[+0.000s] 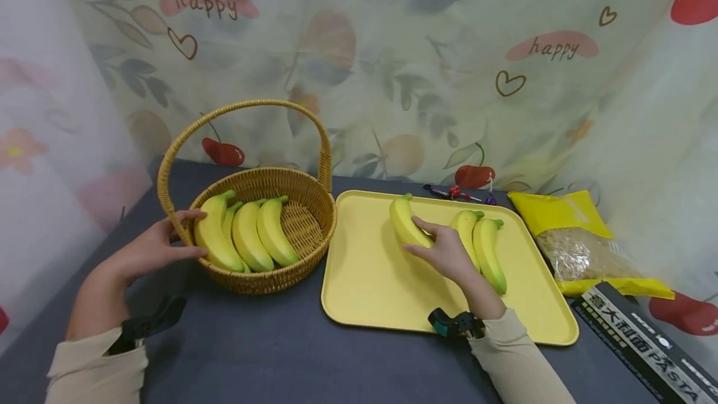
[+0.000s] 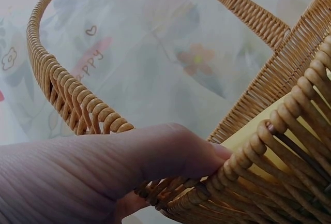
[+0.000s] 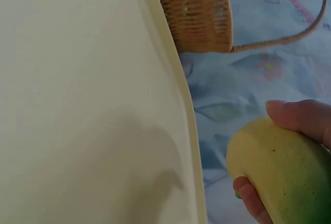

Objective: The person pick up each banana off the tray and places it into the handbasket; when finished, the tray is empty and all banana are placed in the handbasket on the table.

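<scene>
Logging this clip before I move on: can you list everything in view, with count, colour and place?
woven wicker basket with hoop handle: one, tan, left on the table
yellow bananas in the basket: four, green-tipped, side by side
flat plastic tray: one, yellow, right of the basket
yellow bananas on the tray: three; leftmost one held
clear bag with yellow ends: one, right of the tray
black printed box: one, near right corner
small pens: red and dark, behind the tray
dark grey table: one
left hand: rests on the basket rim
right hand: fingers grip the leftmost tray banana
</scene>
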`<state>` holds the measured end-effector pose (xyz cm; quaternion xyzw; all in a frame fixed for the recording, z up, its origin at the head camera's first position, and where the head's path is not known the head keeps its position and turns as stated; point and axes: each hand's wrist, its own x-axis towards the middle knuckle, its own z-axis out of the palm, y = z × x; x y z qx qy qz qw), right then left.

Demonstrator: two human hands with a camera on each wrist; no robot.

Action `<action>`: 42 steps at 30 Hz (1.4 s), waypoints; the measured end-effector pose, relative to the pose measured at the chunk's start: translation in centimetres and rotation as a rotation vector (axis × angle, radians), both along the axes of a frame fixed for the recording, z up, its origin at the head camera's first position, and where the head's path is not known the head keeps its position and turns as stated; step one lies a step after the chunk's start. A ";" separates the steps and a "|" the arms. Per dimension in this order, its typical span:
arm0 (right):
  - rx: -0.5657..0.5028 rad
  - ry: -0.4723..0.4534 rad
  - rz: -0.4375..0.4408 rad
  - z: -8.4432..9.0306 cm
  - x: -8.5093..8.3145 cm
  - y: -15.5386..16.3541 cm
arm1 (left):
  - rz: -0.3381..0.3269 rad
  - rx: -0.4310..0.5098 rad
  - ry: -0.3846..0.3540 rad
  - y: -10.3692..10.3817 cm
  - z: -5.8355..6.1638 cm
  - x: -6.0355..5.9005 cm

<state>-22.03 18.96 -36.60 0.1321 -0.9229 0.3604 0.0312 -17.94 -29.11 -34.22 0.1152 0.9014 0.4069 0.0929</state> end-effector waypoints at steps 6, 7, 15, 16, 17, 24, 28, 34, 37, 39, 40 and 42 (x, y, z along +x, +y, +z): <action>-0.005 0.035 0.066 1.8 0.7 -1.2 | 0.004 -0.007 0.004 -0.1 -0.1 0.1; -0.005 0.039 0.078 2.2 0.9 -1.4 | 0.005 -0.008 0.004 -0.1 -0.1 0.1; 0.016 0.076 0.248 4.4 2.1 -3.9 | 0.007 -0.007 0.006 -0.2 0.0 0.1; 0.015 0.074 0.275 4.7 2.2 -4.4 | 0.008 -0.007 0.005 -0.2 0.0 0.1; 0.017 0.075 0.303 4.9 2.3 -4.8 | 0.008 -0.009 0.006 -0.2 0.0 0.1; 0.062 0.117 0.463 6.0 3.0 -8.3 | 0.003 -0.010 0.005 -0.2 0.0 0.1; 0.122 0.145 0.519 6.1 2.9 -10.0 | 0.001 -0.006 -0.003 0.0 0.0 0.1; 0.223 0.169 0.561 7.0 1.4 -13.0 | 0.002 -0.012 0.000 0.0 0.0 0.1; 0.245 0.142 0.578 7.3 0.4 -14.6 | 0.006 -0.016 0.003 -0.1 0.0 0.1; 0.249 0.116 0.588 7.4 -0.2 -15.6 | 0.006 -0.014 0.001 -0.1 0.0 0.1; 0.248 0.105 0.593 7.5 -0.5 -16.0 | 0.006 -0.014 0.001 -0.1 0.0 0.1; 0.252 0.079 0.595 7.5 -1.0 -16.9 | 0.004 -0.009 -0.002 -0.1 0.0 0.0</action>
